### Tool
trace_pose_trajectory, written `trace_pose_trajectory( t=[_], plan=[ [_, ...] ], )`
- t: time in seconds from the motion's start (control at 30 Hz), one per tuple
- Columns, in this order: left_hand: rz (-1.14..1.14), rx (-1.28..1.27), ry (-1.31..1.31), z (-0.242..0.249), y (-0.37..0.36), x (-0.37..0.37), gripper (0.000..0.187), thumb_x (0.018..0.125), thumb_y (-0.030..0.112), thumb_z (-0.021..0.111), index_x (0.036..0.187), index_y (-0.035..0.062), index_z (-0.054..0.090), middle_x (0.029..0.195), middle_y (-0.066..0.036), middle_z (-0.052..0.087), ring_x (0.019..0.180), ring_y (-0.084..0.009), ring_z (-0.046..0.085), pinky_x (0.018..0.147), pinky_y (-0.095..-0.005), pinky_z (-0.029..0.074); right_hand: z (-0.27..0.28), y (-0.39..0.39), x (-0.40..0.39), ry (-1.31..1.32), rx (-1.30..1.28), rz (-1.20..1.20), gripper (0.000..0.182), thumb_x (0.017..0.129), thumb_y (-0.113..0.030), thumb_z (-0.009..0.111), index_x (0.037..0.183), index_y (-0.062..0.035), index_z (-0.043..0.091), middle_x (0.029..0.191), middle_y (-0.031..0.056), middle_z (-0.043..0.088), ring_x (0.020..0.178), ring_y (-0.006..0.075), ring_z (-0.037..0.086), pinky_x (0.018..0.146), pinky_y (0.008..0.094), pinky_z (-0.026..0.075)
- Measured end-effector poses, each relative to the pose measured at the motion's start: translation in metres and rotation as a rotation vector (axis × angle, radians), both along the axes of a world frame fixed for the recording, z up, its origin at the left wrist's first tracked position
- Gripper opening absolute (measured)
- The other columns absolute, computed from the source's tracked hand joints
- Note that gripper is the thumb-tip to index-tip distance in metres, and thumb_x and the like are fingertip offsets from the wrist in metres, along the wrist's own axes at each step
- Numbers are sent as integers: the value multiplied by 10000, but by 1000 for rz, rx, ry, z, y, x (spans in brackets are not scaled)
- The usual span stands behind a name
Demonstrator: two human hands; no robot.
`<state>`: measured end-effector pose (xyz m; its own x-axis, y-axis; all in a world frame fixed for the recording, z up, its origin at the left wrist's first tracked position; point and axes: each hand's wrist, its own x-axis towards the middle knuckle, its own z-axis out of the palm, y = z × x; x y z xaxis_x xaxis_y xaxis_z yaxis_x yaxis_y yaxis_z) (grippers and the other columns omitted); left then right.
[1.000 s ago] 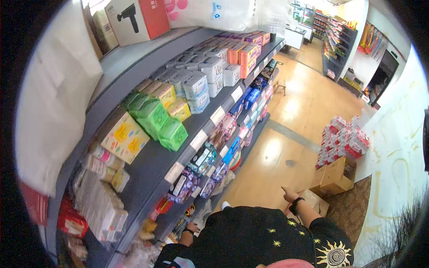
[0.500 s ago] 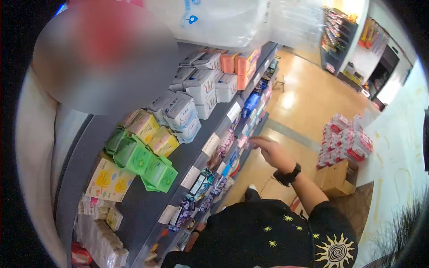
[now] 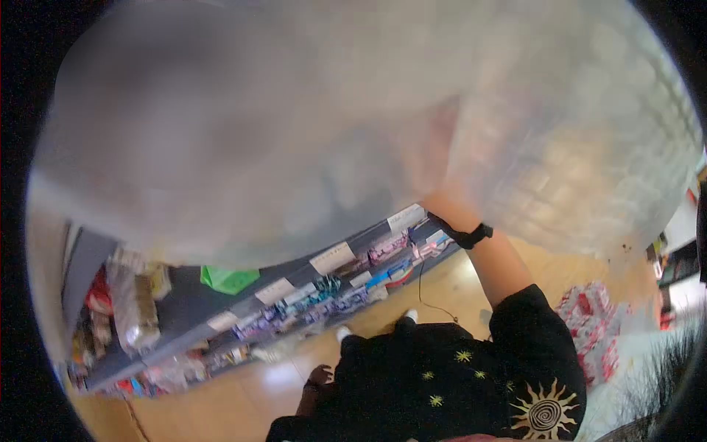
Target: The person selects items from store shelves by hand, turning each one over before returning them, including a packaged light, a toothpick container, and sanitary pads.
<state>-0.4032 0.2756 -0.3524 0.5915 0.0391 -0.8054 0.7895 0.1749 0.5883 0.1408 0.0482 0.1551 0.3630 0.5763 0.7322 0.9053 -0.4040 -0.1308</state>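
Note:
A large translucent plastic wrapping (image 3: 243, 169) fills the upper half of the view, very close to the camera. My right arm, with a black watch on the wrist, reaches up to it. My right hand (image 3: 445, 199) meets the plastic; its fingers are smeared behind it, so their grip cannot be made out. Low beside my black shirt hangs my left hand (image 3: 320, 375), fingers loosely apart and holding nothing visible. Below the plastic, a grey shelf (image 3: 184, 313) carries a green pack (image 3: 230, 279) and a clear-wrapped bundle (image 3: 134, 302).
Price labels (image 3: 332, 258) line the shelf edge. Under them sit rows of patterned purple and teal packs (image 3: 324, 295). Pink-and-white packs (image 3: 593, 324) are stacked on the floor at right. A thin dark cord (image 3: 421, 291) hangs beside the shelf.
The plastic has come down and closer, covering most of the shelf goods. My right hand has risen to the plastic. My left hand now shows beside my body, and the view has turned.

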Motion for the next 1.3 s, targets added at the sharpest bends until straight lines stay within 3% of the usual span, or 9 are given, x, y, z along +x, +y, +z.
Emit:
trace_pose_trajectory(
  t=[0.03,0.1,0.37,0.43,0.5,0.6,0.73,1.03,1.3],
  plan=[
    [370,-523,52,1,-17,-10,512,1059,375,461,1281,-81,527,995,-327,682,1007,-435,676,862,-545,568,2,7,2,-19,13,38,513,848,-145,711,1350,-134,606,1388,151,564,1233,347,572,1057,459,440],
    [-237,258,-18,-6,-41,-13,458,1038,340,483,1279,-43,553,1018,-277,696,1050,-399,664,877,-520,567,12,7,-1,-46,30,89,563,825,-162,731,1372,-164,597,1419,147,545,1241,353,563,1077,480,422],
    [-1021,869,-617,5,-78,-24,343,951,200,569,1272,113,654,1110,-79,754,1223,-254,615,935,-423,565,21,12,-11,163,162,224,874,664,-257,863,1475,-296,537,1597,124,372,1334,370,480,1184,561,285],
    [-892,876,-617,16,-85,-27,350,931,170,586,1269,106,655,1089,-51,765,1225,-239,612,905,-405,580,37,4,-21,161,125,205,891,645,-270,877,1470,-300,542,1579,135,391,1363,381,444,1183,574,259],
    [-17,434,-20,12,-94,-38,256,917,172,613,1129,93,733,1103,41,768,1233,-206,597,961,-342,550,49,-1,-32,104,111,185,907,631,-282,889,1469,-306,544,1562,145,406,1389,393,409,1176,584,242],
    [408,-141,-306,12,-89,-95,258,918,206,623,1124,98,736,1090,4,773,1185,-212,631,971,-355,543,60,-2,-40,-135,50,63,970,638,-259,873,1524,-288,477,1547,97,443,1323,327,485,1103,491,306],
    [-560,979,-617,5,-132,-149,375,949,227,603,1301,102,631,1046,-86,766,1063,-234,687,915,-380,563,59,6,-37,-147,-41,135,964,638,-238,867,1515,-246,466,1421,114,552,1265,363,514,1102,506,366],
    [621,573,-20,21,-235,-287,262,1005,122,514,1215,25,636,1026,-107,726,952,-202,684,782,-330,550,73,-33,-124,-219,359,58,691,710,-115,828,1364,-92,605,1302,140,603,1194,346,563,1054,441,438],
    [1168,850,-306,198,-208,-295,289,1067,184,512,1220,-24,641,1083,-122,707,927,-181,682,831,-341,556,-45,-2,-322,924,101,817,646,857,-200,797,1411,-28,513,1308,100,590,1206,214,570,1049,342,444]
  ],
)
